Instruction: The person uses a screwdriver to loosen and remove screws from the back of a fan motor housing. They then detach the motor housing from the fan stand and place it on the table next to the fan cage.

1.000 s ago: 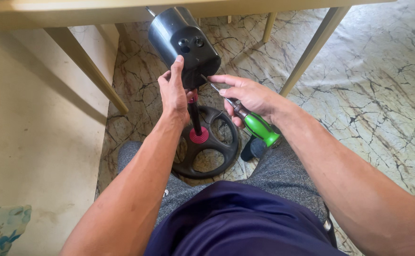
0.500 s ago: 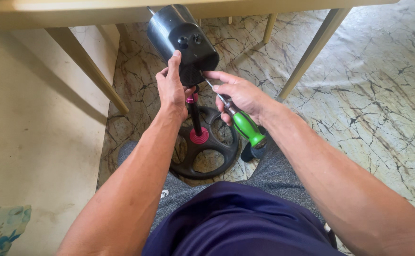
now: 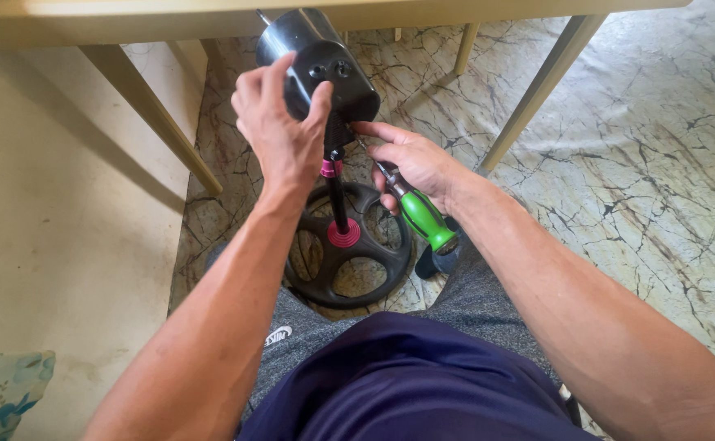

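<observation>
Down between the person's knees, the left hand (image 3: 280, 135) grips a black housing (image 3: 320, 65), fingers (image 3: 251, 86) curled over its upper side and thumb pressed to its flat face beside two small holes. The housing sits tilted atop a thin black pole (image 3: 338, 200) with a pink collar (image 3: 330, 168) just under the hand. The pole rises from a pink hub (image 3: 343, 234) at the middle of a round black spoked base (image 3: 349, 257), which rests on the marbled floor (image 3: 619, 163) close in front of the person's lap.

The right hand (image 3: 410, 159) has its fingers wrapped around a screwdriver (image 3: 414, 208), pinching it near the metal shaft; the green handle sticks out below the palm toward the person. The tip points up at the underside of the housing, where the pole meets it; whether it touches cannot be told.

Pale wooden legs (image 3: 149, 114) of a worktop stand on the floor to either side, and its edge runs across the top of the view. A floral cushion (image 3: 2, 392) shows at the lower left corner.
</observation>
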